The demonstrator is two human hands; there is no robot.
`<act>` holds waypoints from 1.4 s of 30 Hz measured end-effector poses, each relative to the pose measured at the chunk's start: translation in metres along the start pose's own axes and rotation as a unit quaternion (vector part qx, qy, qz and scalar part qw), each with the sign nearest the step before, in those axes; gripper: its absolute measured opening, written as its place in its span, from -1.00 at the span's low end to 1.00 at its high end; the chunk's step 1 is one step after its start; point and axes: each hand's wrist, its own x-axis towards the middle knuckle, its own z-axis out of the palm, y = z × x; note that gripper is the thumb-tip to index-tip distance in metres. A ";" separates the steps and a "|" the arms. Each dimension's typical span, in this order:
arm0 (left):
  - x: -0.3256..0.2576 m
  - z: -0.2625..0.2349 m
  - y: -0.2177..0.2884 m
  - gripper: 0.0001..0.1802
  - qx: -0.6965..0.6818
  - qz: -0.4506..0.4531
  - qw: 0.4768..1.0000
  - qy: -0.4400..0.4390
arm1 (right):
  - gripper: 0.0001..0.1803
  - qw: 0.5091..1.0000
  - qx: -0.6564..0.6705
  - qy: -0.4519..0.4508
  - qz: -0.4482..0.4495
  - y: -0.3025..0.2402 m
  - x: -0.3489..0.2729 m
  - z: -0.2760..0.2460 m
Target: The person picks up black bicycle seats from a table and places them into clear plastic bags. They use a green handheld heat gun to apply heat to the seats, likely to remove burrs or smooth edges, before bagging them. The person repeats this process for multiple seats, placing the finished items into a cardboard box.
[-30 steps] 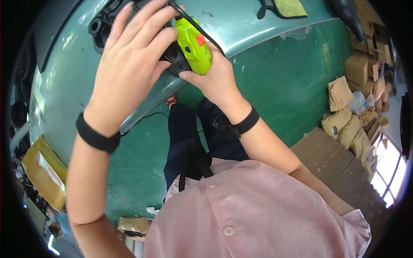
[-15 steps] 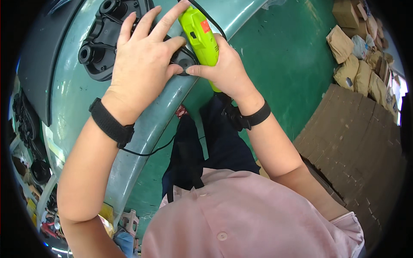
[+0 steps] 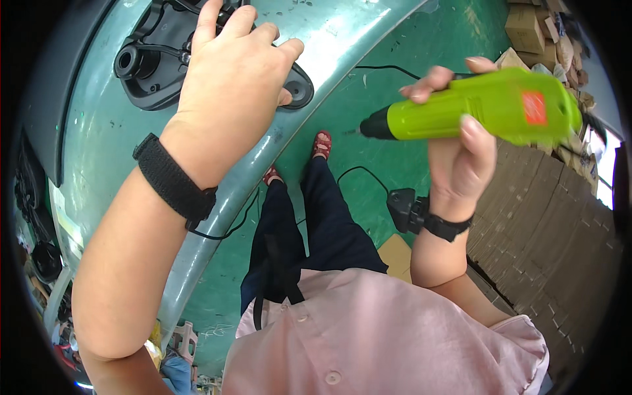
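Observation:
My left hand (image 3: 230, 99) lies over a black plastic housing (image 3: 155, 95) on the table, its fingers bent down over the middle and thumb near the rounded end. The housing has round sockets and thin black cables inside; my hand hides part of it, and the picture's top edge cuts it off. Off the table's edge to the right, my right hand (image 3: 461, 158) grips a lime-green electric screwdriver (image 3: 474, 108). The tool is held level, its black nose and thin bit pointing left toward the table. Motion blurs the bit and the tool's rear end.
The glossy table (image 3: 99, 141) has a curved edge running diagonally past my legs. A large dark panel (image 3: 52, 92) stands at the far left. Cardboard boxes (image 3: 526, 29) and brown stacked cardboard (image 3: 540, 230) fill the right side. A black cable (image 3: 385, 67) trails behind the screwdriver.
My right hand has swung the screwdriver away from the housing to the right and turned it from upright to level. My left hand has closed over the housing, which has shifted slightly upward.

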 end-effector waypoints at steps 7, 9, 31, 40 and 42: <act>0.000 -0.001 0.000 -0.53 0.003 0.002 1.000 -0.004 | -0.01 0.960 0.149 -0.230 -0.059 -0.035 0.016 0.012; 0.000 0.000 0.000 -0.53 0.005 0.001 1.000 -0.002 | 0.02 0.950 0.141 -0.268 -0.073 -0.032 0.022 0.012; -0.010 -0.002 -0.018 -0.80 -0.075 0.051 0.996 0.026 | -0.73 0.929 0.063 -0.341 -0.131 -0.015 0.038 0.061; -0.009 0.000 -0.017 -0.80 -0.078 0.055 0.994 0.045 | -0.42 0.913 -0.021 -0.377 -0.155 -0.010 0.036 0.064; -0.013 -0.005 -0.021 -0.78 -0.064 0.045 0.997 0.030 | -0.34 0.902 -0.049 -0.398 -0.162 -0.009 0.040 0.073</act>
